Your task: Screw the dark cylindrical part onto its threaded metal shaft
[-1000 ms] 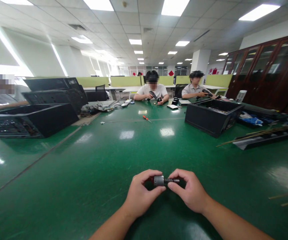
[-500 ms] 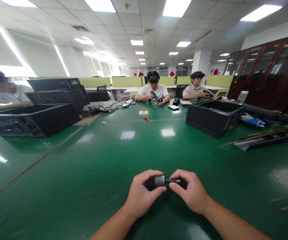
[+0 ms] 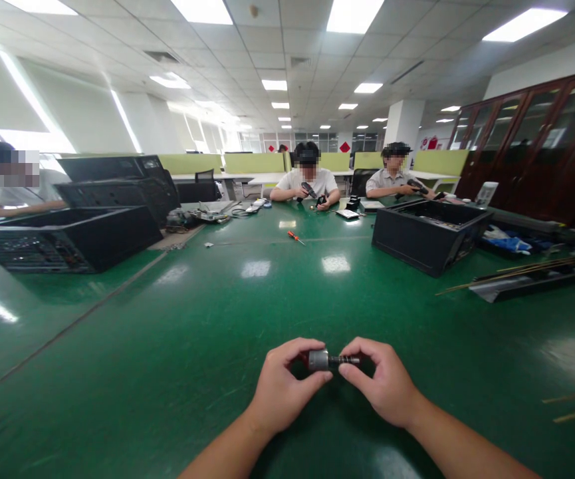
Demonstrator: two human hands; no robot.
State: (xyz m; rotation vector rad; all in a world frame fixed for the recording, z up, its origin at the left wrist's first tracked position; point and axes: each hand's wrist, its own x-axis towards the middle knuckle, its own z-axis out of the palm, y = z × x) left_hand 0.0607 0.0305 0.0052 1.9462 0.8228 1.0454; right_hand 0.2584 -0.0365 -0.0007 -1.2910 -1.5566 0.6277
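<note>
Low in the middle of the head view, my left hand point(image 3: 282, 382) grips a short metal cylinder point(image 3: 318, 360) between thumb and fingers. A dark red part shows at the cylinder's left end, partly covered by my fingers. From its right end a thin dark ridged shaft point(image 3: 343, 360) sticks out, with a pale tip. My right hand point(image 3: 384, 382) is closed in a pinch around this shaft, thumb below and index finger above. The whole piece lies level, above the green table point(image 3: 207, 332). Its exact kind I cannot make out.
Farther off lies an orange screwdriver point(image 3: 295, 237). Open black computer cases stand at left point(image 3: 68, 239) and right point(image 3: 427, 236). A metal channel with thin rods point(image 3: 531, 279) lies at the right. Two people opposite hold power tools; another person point(image 3: 22, 189) sits at the left.
Both hands keep their hold on the metal cylinder and its shaft, almost without moving. The view has shifted very slightly.
</note>
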